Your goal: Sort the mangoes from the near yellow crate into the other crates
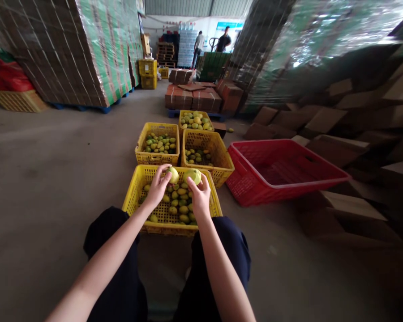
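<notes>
My left hand (158, 187) is closed on a yellow-green mango (173, 175), thumb toward me. In my right hand (201, 197) is a second, greener mango (194, 176), gripped between thumb and fingers. Both fruits are held side by side, slightly apart, above the near yellow crate (130, 197). Many green and yellow mangoes (183, 209) lie loose in that crate, mostly in its middle and right part. My forearms hide some of the crate's near side.
Beyond stand three more yellow crates with mangoes: left (157, 157), right (218, 154) and far (196, 112). A red basket (242, 179) is at the right, beside heaped cardboard boxes (352, 205). Wrapped pallet stacks (114, 49) flank the aisle. Two people (224, 42) are in the background.
</notes>
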{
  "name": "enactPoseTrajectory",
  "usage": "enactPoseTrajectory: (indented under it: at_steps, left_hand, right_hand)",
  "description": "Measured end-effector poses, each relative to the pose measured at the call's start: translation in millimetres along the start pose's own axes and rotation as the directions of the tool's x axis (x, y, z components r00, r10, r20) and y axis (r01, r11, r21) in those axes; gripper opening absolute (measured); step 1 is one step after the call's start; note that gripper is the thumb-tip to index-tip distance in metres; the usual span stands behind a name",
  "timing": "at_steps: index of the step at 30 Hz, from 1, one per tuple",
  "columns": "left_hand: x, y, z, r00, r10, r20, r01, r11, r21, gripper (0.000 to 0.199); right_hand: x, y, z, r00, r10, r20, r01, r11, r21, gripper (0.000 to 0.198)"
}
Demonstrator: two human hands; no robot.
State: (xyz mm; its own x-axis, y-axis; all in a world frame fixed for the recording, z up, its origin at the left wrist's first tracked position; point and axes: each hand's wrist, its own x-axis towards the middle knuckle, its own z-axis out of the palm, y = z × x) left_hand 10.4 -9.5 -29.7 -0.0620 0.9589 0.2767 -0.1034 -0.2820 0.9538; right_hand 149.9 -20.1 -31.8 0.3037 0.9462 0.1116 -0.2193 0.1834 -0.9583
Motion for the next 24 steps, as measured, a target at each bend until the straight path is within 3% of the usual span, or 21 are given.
enactPoseTrajectory:
  at_steps: [3,5,13,17,24]
  left_hand:
    - [-3.8,0.1,4.6,0.988,0.156,0.012,-0.156,0.975,0.155,0.042]
    - [-5.3,-2.2,7.4,0.972,0.234,-0.020,-0.227,0.958,0.175,0.040]
    - [-2.4,0.4,5.2,0.928,0.372,0.010,-0.368,0.913,0.178,0.035]
    - [1.9,2.5,1.5,0.948,0.309,0.073,-0.317,0.939,0.137,0.036]
    - [0.4,-2.0,3.6,0.995,0.104,0.013,-0.103,0.994,-0.028,0.039]
  right_hand:
    - [0.1,0.3,-0.2,0.996,-0.088,0.017,0.089,0.994,-0.064,0.049]
    - [-1.3,-0.9,-1.0,0.984,-0.173,0.046,0.178,0.974,-0.140,0.049]
    - [1.6,-3.8,-11.4,0.934,-0.331,0.136,0.355,0.904,-0.239,0.054]
    - [3.6,-3.0,-14.8,0.924,-0.359,0.131,0.379,0.904,-0.200,0.056]
    - [1.3,-4.3,-8.0,0.958,-0.261,0.117,0.269,0.962,-0.057,0.052]
